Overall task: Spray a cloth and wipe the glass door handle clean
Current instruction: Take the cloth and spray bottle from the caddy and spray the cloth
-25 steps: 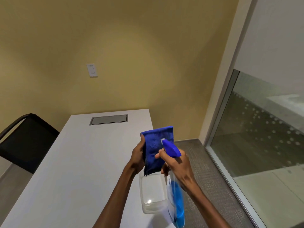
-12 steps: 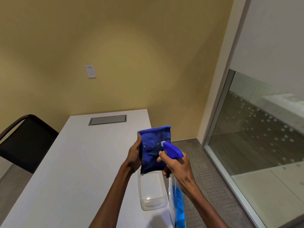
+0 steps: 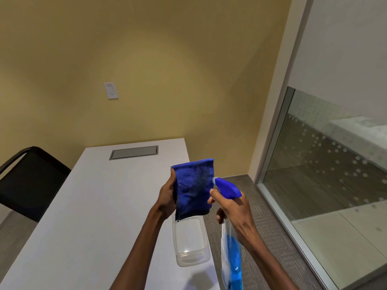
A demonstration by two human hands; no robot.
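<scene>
My left hand (image 3: 167, 196) holds a folded blue cloth (image 3: 193, 188) upright by its left edge, above the table's right side. Darker wet patches show on the cloth. My right hand (image 3: 234, 214) grips a spray bottle (image 3: 230, 256) of blue liquid, with a finger on the trigger. Its blue nozzle head (image 3: 227, 187) points left at the cloth from a few centimetres away. A glass panel (image 3: 326, 164) in a pale frame stands on the right. No door handle is in view.
A white table (image 3: 94, 216) runs from the yellow wall toward me, with a grey cable hatch (image 3: 134, 152) at its far end. A clear plastic container (image 3: 190, 241) sits near the table's right edge under the cloth. A black chair (image 3: 29, 183) stands at the left.
The nozzle has drawn back slightly to the right of the cloth. More wet patches show on the cloth. The view has tilted a little upward.
</scene>
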